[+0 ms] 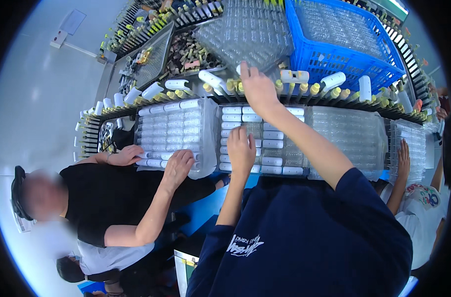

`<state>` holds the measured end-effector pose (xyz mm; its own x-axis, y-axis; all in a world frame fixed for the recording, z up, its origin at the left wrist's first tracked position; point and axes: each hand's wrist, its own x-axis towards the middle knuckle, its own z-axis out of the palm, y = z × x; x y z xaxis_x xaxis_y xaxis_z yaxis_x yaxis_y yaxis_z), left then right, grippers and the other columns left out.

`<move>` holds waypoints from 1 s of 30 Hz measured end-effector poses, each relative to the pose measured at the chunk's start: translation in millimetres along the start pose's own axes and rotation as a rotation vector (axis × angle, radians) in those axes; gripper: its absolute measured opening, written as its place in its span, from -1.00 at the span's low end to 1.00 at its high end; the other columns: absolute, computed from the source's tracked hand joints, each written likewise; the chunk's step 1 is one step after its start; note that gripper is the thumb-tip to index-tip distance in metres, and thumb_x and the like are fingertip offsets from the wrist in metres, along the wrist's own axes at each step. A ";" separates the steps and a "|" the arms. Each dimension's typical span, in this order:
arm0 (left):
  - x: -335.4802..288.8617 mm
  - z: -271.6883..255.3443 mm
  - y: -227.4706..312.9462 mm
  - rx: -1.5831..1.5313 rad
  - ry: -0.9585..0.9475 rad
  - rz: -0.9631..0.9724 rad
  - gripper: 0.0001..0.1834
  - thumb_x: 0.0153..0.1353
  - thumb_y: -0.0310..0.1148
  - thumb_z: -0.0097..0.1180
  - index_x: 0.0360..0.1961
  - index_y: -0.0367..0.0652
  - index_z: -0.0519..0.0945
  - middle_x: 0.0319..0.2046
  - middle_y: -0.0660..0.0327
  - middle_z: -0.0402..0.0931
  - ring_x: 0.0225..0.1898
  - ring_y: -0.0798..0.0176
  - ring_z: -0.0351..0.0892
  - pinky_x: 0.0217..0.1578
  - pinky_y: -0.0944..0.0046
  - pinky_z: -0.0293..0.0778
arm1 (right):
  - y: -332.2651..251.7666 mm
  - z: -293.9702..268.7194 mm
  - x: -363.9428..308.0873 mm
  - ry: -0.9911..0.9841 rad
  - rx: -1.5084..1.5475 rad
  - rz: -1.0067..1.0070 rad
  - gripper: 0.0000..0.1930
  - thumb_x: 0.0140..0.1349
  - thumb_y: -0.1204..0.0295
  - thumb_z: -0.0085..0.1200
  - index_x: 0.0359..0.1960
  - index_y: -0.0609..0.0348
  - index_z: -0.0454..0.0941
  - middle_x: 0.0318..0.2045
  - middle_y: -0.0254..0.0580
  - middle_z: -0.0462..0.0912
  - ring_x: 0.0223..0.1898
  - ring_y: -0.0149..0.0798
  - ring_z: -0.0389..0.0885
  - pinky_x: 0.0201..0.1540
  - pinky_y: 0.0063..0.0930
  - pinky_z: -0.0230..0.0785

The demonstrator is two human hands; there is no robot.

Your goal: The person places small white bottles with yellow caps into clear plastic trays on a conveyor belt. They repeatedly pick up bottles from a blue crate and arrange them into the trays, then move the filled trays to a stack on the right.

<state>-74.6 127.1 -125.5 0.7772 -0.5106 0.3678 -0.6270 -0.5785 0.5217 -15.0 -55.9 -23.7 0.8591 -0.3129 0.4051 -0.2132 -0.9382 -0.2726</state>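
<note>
The white casings (273, 144) look smooth plastic, the trays (346, 143) glossy clear plastic, the shirt (309, 232) matt cloth.

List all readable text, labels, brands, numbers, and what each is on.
Navy shirt: white lettering, wording not copied here.
Co-worker's white shirt, right: multicoloured print, wording not copied.
White pieces in the tray: tiny dark marks on some, too small to read.
Pale sheet, upper left: nothing legible.
</note>
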 end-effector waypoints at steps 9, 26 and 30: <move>-9.8 13.9 -59.9 0.054 -0.438 0.267 -0.69 0.30 -0.46 0.21 0.07 -0.20 0.66 0.06 0.00 0.66 0.12 -0.15 0.61 0.15 -0.13 0.50 | -21.2 29.1 -22.8 0.239 0.130 -0.305 -0.33 0.29 0.48 0.18 0.46 0.33 0.32 0.43 0.27 0.39 0.16 0.16 0.68 0.24 -0.08 0.59; 7.1 11.9 -45.8 0.064 -0.629 0.348 -0.77 0.31 -0.44 0.24 -0.01 -0.14 0.64 -0.03 0.09 0.61 0.11 -0.15 0.59 0.14 -0.10 0.52 | 119.2 29.4 -306.0 -0.379 0.197 -0.307 -0.74 0.28 0.29 0.24 -0.03 0.01 0.67 0.06 -0.20 0.62 0.18 -0.09 0.58 0.22 -0.13 0.41; -3.2 17.7 -70.9 -0.005 -0.583 0.300 -0.62 0.32 -0.36 0.32 0.15 -0.11 0.64 0.12 0.03 0.61 0.17 -0.15 0.60 0.20 -0.09 0.51 | 115.9 20.4 -314.0 -0.345 0.228 -0.378 -0.72 0.25 0.29 0.22 -0.01 0.00 0.69 0.18 -0.12 0.62 0.25 -0.06 0.55 0.26 -0.04 0.37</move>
<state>-33.5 158.4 -177.2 0.4116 -0.9111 0.0212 -0.8107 -0.3553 0.4653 -300.0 -63.4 -200.2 0.9669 0.1413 0.2125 0.2121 -0.9081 -0.3610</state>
